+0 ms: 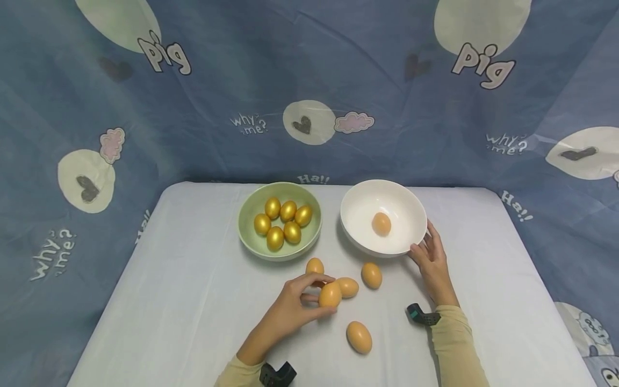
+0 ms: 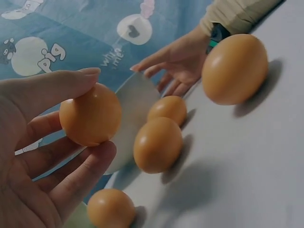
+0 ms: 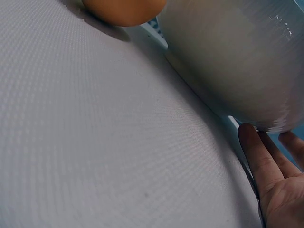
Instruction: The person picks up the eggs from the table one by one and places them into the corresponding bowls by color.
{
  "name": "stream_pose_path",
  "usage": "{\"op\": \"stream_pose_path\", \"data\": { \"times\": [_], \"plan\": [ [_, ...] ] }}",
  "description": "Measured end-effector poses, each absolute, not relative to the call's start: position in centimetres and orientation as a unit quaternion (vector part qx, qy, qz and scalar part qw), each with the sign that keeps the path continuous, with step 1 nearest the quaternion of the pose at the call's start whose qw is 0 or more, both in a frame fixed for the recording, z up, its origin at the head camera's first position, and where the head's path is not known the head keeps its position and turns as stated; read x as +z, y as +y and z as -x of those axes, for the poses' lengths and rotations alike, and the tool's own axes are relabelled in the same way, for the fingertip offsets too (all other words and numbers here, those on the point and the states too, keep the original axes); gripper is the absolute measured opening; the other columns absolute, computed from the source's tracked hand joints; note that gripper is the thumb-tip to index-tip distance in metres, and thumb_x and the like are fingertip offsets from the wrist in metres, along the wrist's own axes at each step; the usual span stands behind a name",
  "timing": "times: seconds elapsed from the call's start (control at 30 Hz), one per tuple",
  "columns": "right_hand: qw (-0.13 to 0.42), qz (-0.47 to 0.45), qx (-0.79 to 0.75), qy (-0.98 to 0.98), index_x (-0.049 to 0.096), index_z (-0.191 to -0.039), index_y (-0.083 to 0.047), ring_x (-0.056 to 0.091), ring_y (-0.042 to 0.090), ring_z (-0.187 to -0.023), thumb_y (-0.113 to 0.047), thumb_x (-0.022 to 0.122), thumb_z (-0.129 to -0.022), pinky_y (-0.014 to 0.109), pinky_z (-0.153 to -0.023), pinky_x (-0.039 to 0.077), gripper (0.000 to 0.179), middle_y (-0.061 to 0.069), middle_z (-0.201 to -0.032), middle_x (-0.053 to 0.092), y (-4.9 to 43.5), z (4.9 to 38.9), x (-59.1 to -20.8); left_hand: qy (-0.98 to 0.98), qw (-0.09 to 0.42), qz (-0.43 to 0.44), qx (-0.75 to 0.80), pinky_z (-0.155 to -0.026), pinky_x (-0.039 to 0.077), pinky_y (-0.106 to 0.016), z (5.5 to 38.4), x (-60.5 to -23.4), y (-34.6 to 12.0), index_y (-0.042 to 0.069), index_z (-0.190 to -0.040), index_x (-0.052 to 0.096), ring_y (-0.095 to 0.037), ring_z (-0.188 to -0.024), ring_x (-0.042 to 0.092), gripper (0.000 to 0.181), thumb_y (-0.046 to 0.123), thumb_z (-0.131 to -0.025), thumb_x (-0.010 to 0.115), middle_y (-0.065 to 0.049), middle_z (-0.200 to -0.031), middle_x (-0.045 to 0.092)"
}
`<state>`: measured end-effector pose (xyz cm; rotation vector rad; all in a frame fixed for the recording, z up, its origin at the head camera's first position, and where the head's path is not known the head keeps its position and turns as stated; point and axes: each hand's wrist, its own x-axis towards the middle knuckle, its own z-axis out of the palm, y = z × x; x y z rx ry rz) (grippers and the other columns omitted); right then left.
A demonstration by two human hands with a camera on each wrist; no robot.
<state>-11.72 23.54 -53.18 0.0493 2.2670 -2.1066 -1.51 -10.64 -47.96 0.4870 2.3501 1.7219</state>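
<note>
Between thumb and fingertips my left hand (image 1: 295, 305) pinches a brown egg (image 1: 330, 295), held above the table in front of the bowls. The left wrist view shows this egg (image 2: 91, 115) at the fingertips. My right hand (image 1: 433, 267) touches the right side of a white bowl (image 1: 355, 236). Its fingers (image 3: 260, 159) look fairly straight against the bowl's outer wall in the right wrist view. One brown egg (image 1: 381, 223) lies inside the white bowl. Around the left hand lie several brown eggs, among them one egg (image 1: 347, 288) just beyond the held one.
A green bowl (image 1: 245, 228) with several golden eggs (image 1: 275, 238) stands left of the white bowl. Nearer the front lies a single brown egg (image 1: 359, 337), and another egg (image 1: 372, 276) sits just below the white bowl. A white cloth (image 1: 193, 290) covers the table; a patterned blue curtain (image 1: 232, 156) hangs behind.
</note>
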Motion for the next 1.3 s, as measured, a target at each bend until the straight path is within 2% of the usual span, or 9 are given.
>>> {"op": "stream_pose_path", "data": {
  "times": [0.23, 0.63, 1.3],
  "plan": [
    [0.020, -0.017, -0.673, 0.739, 0.015, -0.165, -0.038, 0.032, 0.035, -0.156, -0.026, 0.062, -0.105, 0.009, -0.104, 0.050, 0.077, 0.007, -0.174, 0.020, 23.5, 11.7, -53.2, 0.790, 0.071, -0.171, 0.584, -0.092, 0.063, -0.023, 2.4, -47.4, -10.5, 0.017, -0.130, 0.068, -0.023, -0.114, 0.067, 0.052, 0.021, -0.083, 0.089, -0.004, -0.125, 0.070],
    [0.024, -0.027, -0.668, 0.744, 0.014, -0.165, -0.040, 0.032, 0.034, -0.156, -0.029, 0.063, -0.104, 0.010, -0.104, 0.050, 0.079, 0.005, -0.174, 0.021, 23.6, 11.7, -53.3, 0.785, 0.072, -0.152, 0.597, -0.095, 0.063, -0.025, 4.5, -45.2, -8.8, 0.023, -0.129, 0.068, -0.016, -0.119, 0.063, 0.052, 0.018, -0.082, 0.089, 0.005, -0.126, 0.068],
    [0.022, -0.028, -0.661, 0.749, 0.013, -0.165, -0.041, 0.032, 0.033, -0.156, -0.030, 0.063, -0.104, 0.010, -0.105, 0.049, 0.079, 0.002, -0.174, 0.021, 23.6, 11.9, -53.3, 0.770, 0.052, -0.171, 0.612, -0.095, 0.063, -0.024, 11.4, -43.4, -5.4, 0.021, -0.128, 0.068, -0.016, -0.117, 0.064, 0.047, 0.022, -0.085, 0.087, 0.001, -0.127, 0.068]
  ]
}}
